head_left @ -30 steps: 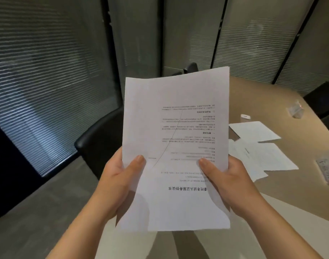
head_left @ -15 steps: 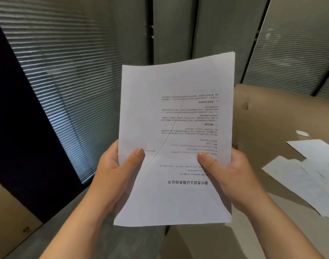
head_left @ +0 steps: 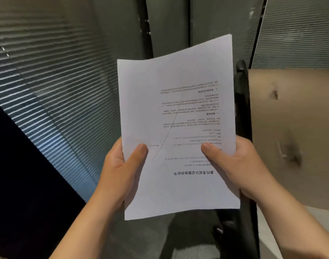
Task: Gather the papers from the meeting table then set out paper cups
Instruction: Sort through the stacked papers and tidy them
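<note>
I hold a stack of white papers (head_left: 171, 116) upright in front of me, its printed text upside down and a thin curved pen line across it. My left hand (head_left: 120, 172) grips the stack's lower left edge, thumb on the front. My right hand (head_left: 232, 169) grips the lower right edge the same way. The tan meeting table (head_left: 290, 139) lies at the right, partly behind the papers. No paper cups are in view, and no loose sheets show on the visible part of the table.
A black chair (head_left: 242, 101) stands just behind the papers, against the table's left edge. Glass walls with horizontal blinds (head_left: 53, 86) fill the left and the back. Grey floor (head_left: 145, 238) lies below my hands.
The view has swung left; the loose sheets on the table have passed out of view at the right. A black chair now shows behind the papers. Both hands keep the same grip.
</note>
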Motion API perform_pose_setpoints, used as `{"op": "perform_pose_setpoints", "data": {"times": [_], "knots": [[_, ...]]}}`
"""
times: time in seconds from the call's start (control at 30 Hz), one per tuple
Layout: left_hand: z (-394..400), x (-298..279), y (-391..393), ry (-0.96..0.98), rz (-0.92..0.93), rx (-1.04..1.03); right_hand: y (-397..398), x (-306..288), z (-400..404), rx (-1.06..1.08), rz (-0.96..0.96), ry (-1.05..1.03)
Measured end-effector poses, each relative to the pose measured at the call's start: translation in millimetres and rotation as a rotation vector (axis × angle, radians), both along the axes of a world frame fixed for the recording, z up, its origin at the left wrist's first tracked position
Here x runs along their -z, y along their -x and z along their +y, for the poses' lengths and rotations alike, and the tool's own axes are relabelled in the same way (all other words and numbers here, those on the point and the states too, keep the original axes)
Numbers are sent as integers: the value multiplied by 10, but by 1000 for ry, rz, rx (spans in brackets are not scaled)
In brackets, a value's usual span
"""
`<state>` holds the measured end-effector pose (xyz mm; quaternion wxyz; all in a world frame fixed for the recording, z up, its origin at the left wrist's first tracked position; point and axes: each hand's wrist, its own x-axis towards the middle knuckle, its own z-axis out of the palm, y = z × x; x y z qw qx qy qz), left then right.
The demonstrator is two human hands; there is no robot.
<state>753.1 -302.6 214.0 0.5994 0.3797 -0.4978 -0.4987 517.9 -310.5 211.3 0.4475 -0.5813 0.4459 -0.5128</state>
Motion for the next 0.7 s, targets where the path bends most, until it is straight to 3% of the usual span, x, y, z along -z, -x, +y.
{"op": "perform_pose_setpoints", "data": {"times": [0.3, 0.4, 0.57, 0.7], "knots": [[-1790, -207, -322, -4, -52, 171, -381, -108, -1275, 194, -170, -75], [-2452, -131, -281, 4, -73, 225, -439, -90, -1674, 311, -167, -67], [-3547, -76, -167, 70, -109, 387, -492, -122, -2370, 508, 5, -26], [-4389, -216, 25, 78, -131, 531, -517, -294, -2893, 629, -40, -15]]}}
